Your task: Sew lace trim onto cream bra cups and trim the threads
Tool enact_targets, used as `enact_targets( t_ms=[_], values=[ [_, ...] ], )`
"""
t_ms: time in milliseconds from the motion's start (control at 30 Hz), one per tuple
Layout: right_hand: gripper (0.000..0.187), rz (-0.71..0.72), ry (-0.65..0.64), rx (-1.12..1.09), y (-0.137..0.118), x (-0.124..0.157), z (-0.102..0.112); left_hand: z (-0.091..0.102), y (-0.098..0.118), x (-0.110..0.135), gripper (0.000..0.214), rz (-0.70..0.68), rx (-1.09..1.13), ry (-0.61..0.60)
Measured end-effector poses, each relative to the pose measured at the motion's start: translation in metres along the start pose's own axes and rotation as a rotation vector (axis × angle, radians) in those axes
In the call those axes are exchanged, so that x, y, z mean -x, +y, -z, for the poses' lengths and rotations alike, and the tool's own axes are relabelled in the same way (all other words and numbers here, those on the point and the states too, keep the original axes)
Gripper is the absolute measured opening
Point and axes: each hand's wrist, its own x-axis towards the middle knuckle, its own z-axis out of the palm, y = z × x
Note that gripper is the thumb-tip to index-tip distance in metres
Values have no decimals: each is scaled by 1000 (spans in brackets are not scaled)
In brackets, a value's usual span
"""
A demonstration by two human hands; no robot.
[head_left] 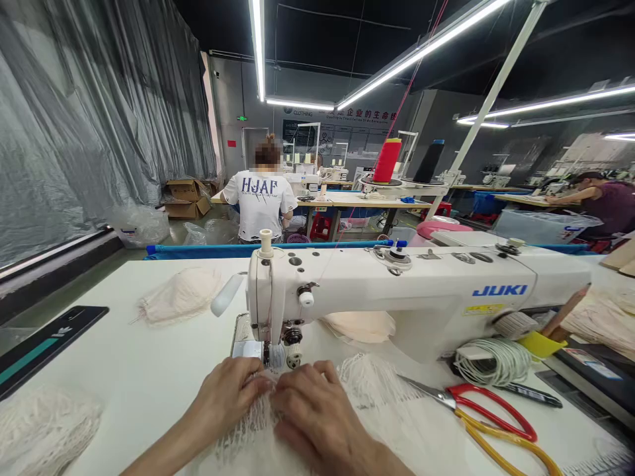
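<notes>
A piece of cream fringed fabric [251,420] lies at the needle area of a white sewing machine [377,277]. My left hand [231,390] pinches its edge with thumb and fingers, just in front of the presser foot. Close beside it, my right hand [317,410] has curled fingers gripping the same fabric; its lower fingers are blurred. Both hands hide part of the fabric's edge. More cream fringe [367,377] spreads on the table to the right of my right hand.
Scissors [454,400] with red and yellow handles lie at right near a coil of pale cord [491,362]. Cream fabric pieces [181,294] and a dark ruler-like strip [54,340] lie at left. Ahead, a person in a white shirt [260,205] stands by other machines.
</notes>
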Motion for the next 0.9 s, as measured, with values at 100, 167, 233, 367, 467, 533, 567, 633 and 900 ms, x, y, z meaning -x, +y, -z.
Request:
enact_targets(
  t_ms=[100, 167, 233, 367, 467, 533, 567, 633, 900],
  values=[
    [36, 51, -140, 23, 1, 0, -7, -4, -2, -5, 22, -20, -167, 72],
    [38, 13, -210, 44, 3, 1, -8, -5, -6, -8, 18, -37, -275, 118],
    [38, -11, -234, 46, 5, 2, -7, -5, -10, -7, 19, -65, -355, 163],
    [47, -3, -185, 38, 6, 3, -8, -3, -12, 5, 30, -230, -411, 343],
    [49, -2, -178, 64, 5, 3, -10, -8, -9, 16, 36, -576, -304, 536],
    [46, -28, -191, 77, 4, 2, -10, -14, -9, 16, 35, -687, -228, 566],
    [44, -43, -201, 80, 3, 1, -10, -17, -10, 15, 35, -696, -209, 573],
    [41, -69, -231, 80, 3, 0, -7, -21, -16, 10, 31, -685, -207, 578],
    [55, -189, -327, 167, 20, -17, -2, -24, -37, -18, 13, -514, -395, 599]
  ],
)
